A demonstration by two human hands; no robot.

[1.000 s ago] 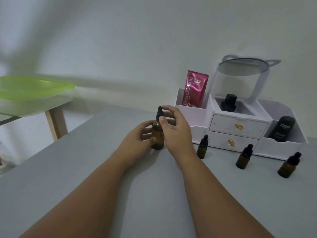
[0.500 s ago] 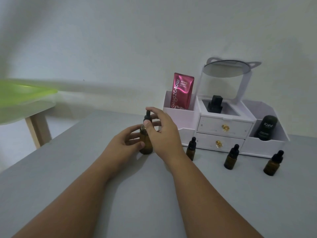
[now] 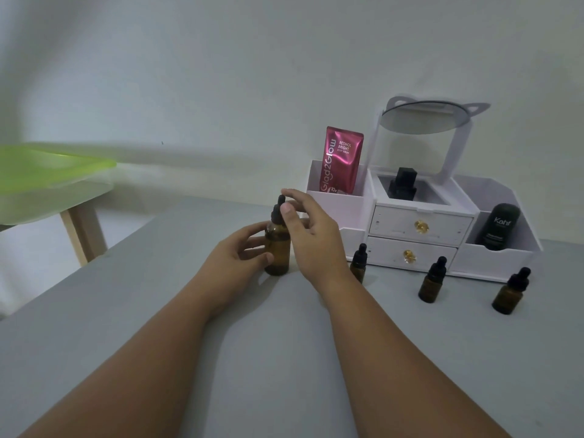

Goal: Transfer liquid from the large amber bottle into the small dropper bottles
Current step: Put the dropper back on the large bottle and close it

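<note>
The right hand [image 3: 311,235] is raised at the top of the large amber bottle [image 3: 277,248], its thumb and forefinger pinched on the black dropper cap [image 3: 278,210] while the other fingers spread loosely behind it. The left hand [image 3: 235,257] curls around the bottle's body from the left side, fingertips pressed to the glass, steadying it upright on the grey surface [image 3: 284,358]. Just right of the right wrist stands the first small dropper bottle [image 3: 358,263], partly hidden by that wrist; a second small dropper bottle [image 3: 431,281] stands further right, and a third small dropper bottle [image 3: 510,292] further right again, all three upright, capped in black and well apart from one another. Behind them, against the wall, sits a white organiser [image 3: 417,229] with two small drawers bearing gold knobs. Its left compartment holds a pink sachet [image 3: 339,164] standing on end, its middle well a black bottle [image 3: 403,183], and its right compartment a dark tube [image 3: 497,227] leaning back. A round mirror [image 3: 425,118] with cat ears tilts above the middle well on a white frame. Far left, beyond the surface's edge, is a green-topped table [image 3: 53,184] with a pale wooden leg.
</note>
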